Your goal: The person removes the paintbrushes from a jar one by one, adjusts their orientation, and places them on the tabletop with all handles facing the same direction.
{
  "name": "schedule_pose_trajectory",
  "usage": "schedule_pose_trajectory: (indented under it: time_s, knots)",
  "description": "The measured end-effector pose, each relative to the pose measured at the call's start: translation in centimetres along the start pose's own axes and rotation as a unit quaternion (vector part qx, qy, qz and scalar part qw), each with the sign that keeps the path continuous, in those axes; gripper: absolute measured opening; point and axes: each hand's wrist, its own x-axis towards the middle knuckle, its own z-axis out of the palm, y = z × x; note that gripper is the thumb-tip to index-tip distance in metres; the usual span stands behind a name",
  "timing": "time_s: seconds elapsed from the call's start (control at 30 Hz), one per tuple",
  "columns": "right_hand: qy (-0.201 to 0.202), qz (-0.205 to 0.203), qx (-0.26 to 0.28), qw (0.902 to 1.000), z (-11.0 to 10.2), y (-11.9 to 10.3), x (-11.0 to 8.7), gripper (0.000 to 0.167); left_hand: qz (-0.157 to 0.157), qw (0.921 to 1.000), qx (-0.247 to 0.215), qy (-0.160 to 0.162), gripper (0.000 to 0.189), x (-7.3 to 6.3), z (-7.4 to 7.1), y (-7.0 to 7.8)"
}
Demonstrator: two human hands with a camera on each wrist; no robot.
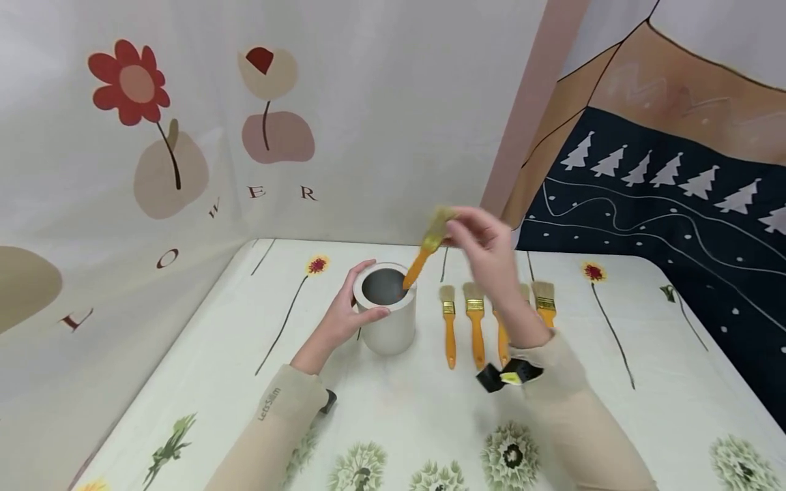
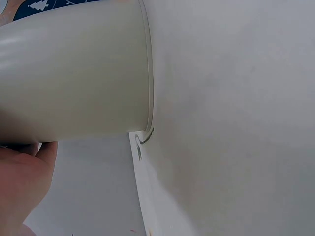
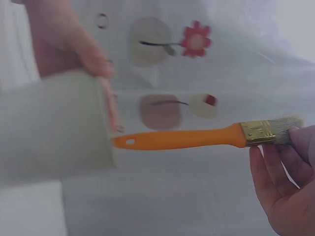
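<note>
A white cylindrical holder (image 1: 388,327) with a dark inside stands upright on the table, and my left hand (image 1: 341,315) grips it around the near-left side of its rim. My right hand (image 1: 488,249) pinches a paintbrush (image 1: 424,256) by its bristle end, above and to the right of the holder. The brush's orange handle points down, its tip at the holder's opening. In the right wrist view the fingers and thumb hold the brush's pale bristles (image 3: 284,129) beside the metal band. The left wrist view shows the holder's smooth wall (image 2: 78,73) close up.
Several more orange-handled paintbrushes lie in a row right of the holder, among them a narrow brush (image 1: 450,327) and a wider brush (image 1: 475,324); my right forearm partly covers others. A flower-print cloth (image 1: 215,382) covers the table. Printed curtains (image 1: 393,123) hang behind it.
</note>
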Motion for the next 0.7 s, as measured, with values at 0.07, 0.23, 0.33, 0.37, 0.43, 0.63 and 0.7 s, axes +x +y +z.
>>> schedule_pose_trajectory:
  time_s: [0.07, 0.23, 0.33, 0.37, 0.43, 0.63, 0.7]
  knots:
    - [0.046, -0.01, 0.022, 0.9987, -2.3, -1.2, 0.4, 0.014, 0.002, 1.0, 0.0, 0.001, 0.094, 0.2, -0.1, 0.0]
    - [0.129, 0.026, -0.016, 0.9911, -8.3, -3.1, 0.6, 0.015, 0.01, 1.0, 0.0, 0.002, 0.094, 0.2, -0.3, -0.2]
    - [0.136, 0.074, -0.096, 0.9833, -11.4, -2.4, 0.2, 0.018, 0.008, 1.0, 0.001, 0.004, 0.094, -0.1, -0.5, -0.3]
    - [0.133, 0.091, -0.123, 0.9793, -12.4, -1.9, 0.0, 0.019, 0.007, 1.0, 0.003, 0.005, 0.094, -0.2, -0.6, -0.4]
    - [0.124, 0.127, -0.178, 0.9679, -14.3, -0.6, -0.6, 0.017, 0.006, 1.0, 0.005, 0.005, 0.094, -0.4, -0.7, -0.4]
    - [0.041, 0.266, -0.292, 0.9177, -19.9, 4.9, -2.5, 0.029, 0.014, 0.9999, 0.001, 0.005, 0.094, -0.3, -0.6, -0.4]
    - [0.008, 0.308, -0.313, 0.8985, -21.3, 7.1, -3.4, 0.039, 0.012, 0.9999, 0.0, 0.002, 0.094, -0.3, -0.4, -0.5]
